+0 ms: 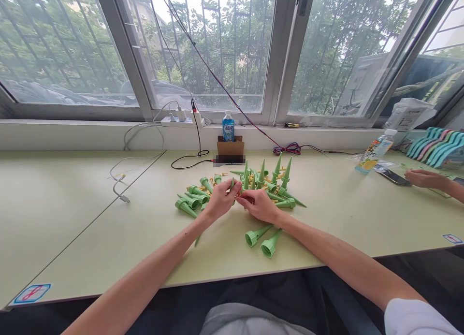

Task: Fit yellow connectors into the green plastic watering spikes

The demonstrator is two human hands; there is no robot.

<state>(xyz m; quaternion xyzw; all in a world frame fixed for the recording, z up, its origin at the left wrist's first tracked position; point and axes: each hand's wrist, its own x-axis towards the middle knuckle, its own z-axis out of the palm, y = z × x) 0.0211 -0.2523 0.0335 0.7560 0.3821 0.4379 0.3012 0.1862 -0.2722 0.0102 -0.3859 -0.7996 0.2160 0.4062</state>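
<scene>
– Where do we place the green watering spike (232, 184)?
– Nearer us than the bottle (228, 127), roughly upright, pinched in the left hand (220, 199); right hand (260, 205) just beside, its grip we cannot tell.

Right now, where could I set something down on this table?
Bare tabletop lies left, between the grey plug and left sticker, and right, between the green cones and the phone. It's crowded around the left hand and right hand, and near the other person's hand.
</scene>
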